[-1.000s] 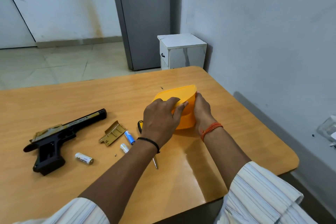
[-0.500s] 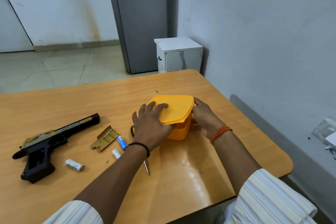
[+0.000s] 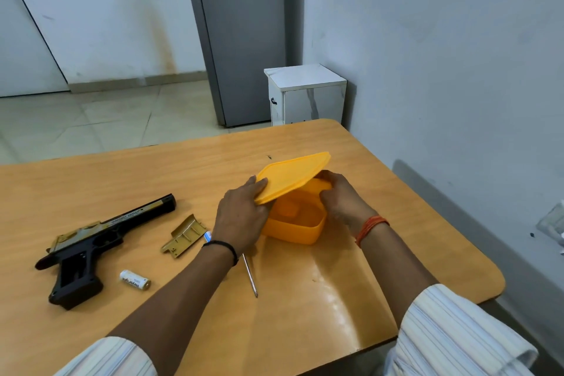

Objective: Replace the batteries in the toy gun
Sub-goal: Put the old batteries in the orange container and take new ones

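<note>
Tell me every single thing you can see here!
Black-and-gold plastic toy gun: one, table's left side.
Gold plastic battery cover: one, right of gun.
White cylindrical battery: one, near gun's grip.
Blue-and-white battery: one, mostly hidden by left wrist.
Metal screwdriver shaft: one, under left forearm.
Orange plastic box: one, open, centre.
Orange plastic lid: one, tilted above box.
Wooden table: one.
White small cabinet: one, behind table.
Grey tall cabinet: one, by wall.
Left hand: holds lid.
Right hand: holds box.

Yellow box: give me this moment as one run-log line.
left hand lifts lid | right hand steadies yellow box | box open | toy gun, battery cover, battery on table
</note>
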